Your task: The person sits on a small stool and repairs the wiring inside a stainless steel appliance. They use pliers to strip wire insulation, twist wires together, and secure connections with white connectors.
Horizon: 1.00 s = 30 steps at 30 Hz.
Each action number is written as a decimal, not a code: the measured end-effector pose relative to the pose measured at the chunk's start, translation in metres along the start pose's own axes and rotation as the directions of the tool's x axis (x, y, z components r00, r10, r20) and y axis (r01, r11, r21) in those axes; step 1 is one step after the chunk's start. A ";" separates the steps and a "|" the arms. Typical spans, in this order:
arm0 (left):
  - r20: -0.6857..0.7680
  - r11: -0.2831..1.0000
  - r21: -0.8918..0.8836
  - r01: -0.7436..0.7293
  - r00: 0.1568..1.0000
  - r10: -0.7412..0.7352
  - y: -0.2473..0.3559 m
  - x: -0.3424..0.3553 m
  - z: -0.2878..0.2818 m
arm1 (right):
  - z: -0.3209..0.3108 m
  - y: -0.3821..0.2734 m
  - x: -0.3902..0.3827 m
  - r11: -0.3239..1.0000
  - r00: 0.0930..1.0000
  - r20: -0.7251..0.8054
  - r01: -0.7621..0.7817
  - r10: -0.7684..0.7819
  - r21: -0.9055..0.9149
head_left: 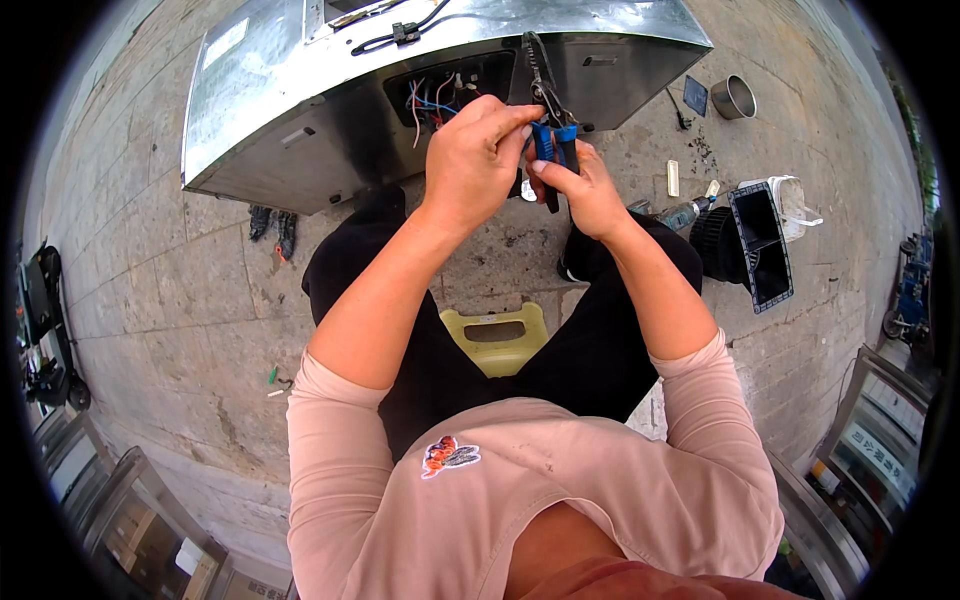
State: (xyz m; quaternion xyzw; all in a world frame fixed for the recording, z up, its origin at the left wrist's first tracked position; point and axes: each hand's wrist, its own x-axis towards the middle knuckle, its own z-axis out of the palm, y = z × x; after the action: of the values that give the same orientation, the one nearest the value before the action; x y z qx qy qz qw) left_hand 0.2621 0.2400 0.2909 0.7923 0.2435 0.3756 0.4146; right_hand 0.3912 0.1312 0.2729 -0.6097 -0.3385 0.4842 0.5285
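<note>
My right hand (588, 190) is wrapped round a pair of wire-stripping pliers with blue-and-black handles (556, 148), their dark jaws pointing away from me. Close against it, my left hand (473, 150) pinches its fingertips together beside the pliers' pivot. What the left fingers hold is too small to make out. Just beyond both hands stands a shiny metal cabinet (340, 130). Through a dark opening in its near side come several loose wires (418, 105), blue, red and pale. One blue wire runs toward my left hand and is lost behind it.
A black cable (405, 33) lies on the cabinet top. Between my legs is a yellow-green plastic stool (497, 350). To the right on the paving are a black divided bin (762, 245), a white bucket (795, 205), a power tool (684, 214) and a metal pot (734, 97). Dark gloves (272, 228) lie left.
</note>
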 end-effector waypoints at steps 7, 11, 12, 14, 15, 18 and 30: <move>0.051 1.000 0.023 0.015 0.999 -0.017 -0.001 -0.003 -0.005 | 0.002 0.000 -0.001 0.998 1.000 0.003 -0.003 0.003 -0.062; 0.033 0.998 -0.025 0.052 0.998 -0.051 -0.005 0.000 -0.004 | 0.002 -0.002 0.004 0.951 0.990 -0.104 0.058 -0.093 -0.303; 0.022 0.997 -0.050 0.062 0.998 -0.061 -0.005 0.001 -0.004 | -0.006 -0.002 0.008 0.902 0.978 -0.129 0.098 -0.166 -0.421; -0.036 0.986 -0.120 0.119 0.992 -0.124 -0.010 0.001 -0.008 | -0.026 -0.009 0.019 0.919 0.936 -0.207 0.204 -0.284 -0.336; -0.062 0.977 -0.158 0.147 0.985 -0.158 -0.014 0.000 -0.010 | -0.044 -0.023 0.028 0.887 0.924 -0.215 0.207 -0.316 -0.412; -0.014 0.929 -0.248 0.274 0.958 -0.286 -0.016 0.002 -0.018 | -0.107 -0.045 0.077 0.284 0.662 -0.214 -0.001 -0.719 -0.959; 0.070 0.834 -0.391 0.390 0.916 -0.395 -0.020 0.003 -0.031 | -0.170 -0.058 0.180 0.103 0.840 -0.236 -0.213 -0.488 -0.972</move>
State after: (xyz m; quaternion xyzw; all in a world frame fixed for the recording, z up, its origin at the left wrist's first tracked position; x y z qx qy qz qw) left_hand 0.2375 0.2676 0.2875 0.6222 0.3223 0.3295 0.6328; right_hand 0.6121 0.2558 0.2825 -0.8677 -0.4759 -0.1022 0.1003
